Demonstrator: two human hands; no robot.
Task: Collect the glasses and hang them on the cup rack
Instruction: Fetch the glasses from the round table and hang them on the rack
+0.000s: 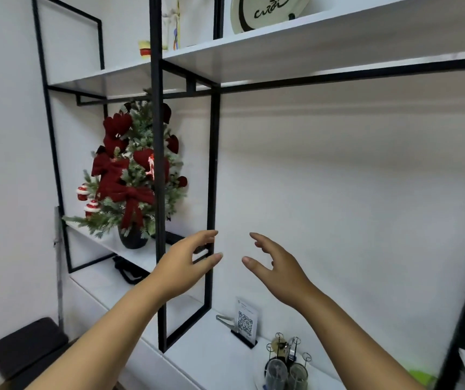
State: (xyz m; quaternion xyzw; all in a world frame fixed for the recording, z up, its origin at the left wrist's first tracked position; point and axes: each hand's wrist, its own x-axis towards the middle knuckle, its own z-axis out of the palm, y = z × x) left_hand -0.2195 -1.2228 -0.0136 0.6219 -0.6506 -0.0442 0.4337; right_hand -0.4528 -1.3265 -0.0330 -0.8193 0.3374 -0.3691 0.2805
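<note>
Both your hands are raised in front of the white wall, facing each other with a gap between them. Your left hand (189, 263) has its fingers loosely spread and holds nothing; your right hand (275, 266) is likewise relaxed and empty, thumb and fingers apart. Neither touches the black metal shelf frame (156, 164), though your left fingers overlap one of its uprights in this view.

The black wire cup rack (284, 350) stands low on the white counter (206, 358), near the bottom edge of the view and well below your hands. Two clear drinking glasses (276, 371) already hang upside down on it, mouths down, probably so they drain and stay clean. Several of its looped prongs look free.

No loose glass shows anywhere, so you likely need to look elsewhere for the rest. A small QR-code sign in a black stand (246, 322) sits just behind the rack, and a decorated Christmas tree in a dark pot (133, 175) fills the shelf to the left; mind both when reaching down.
</note>
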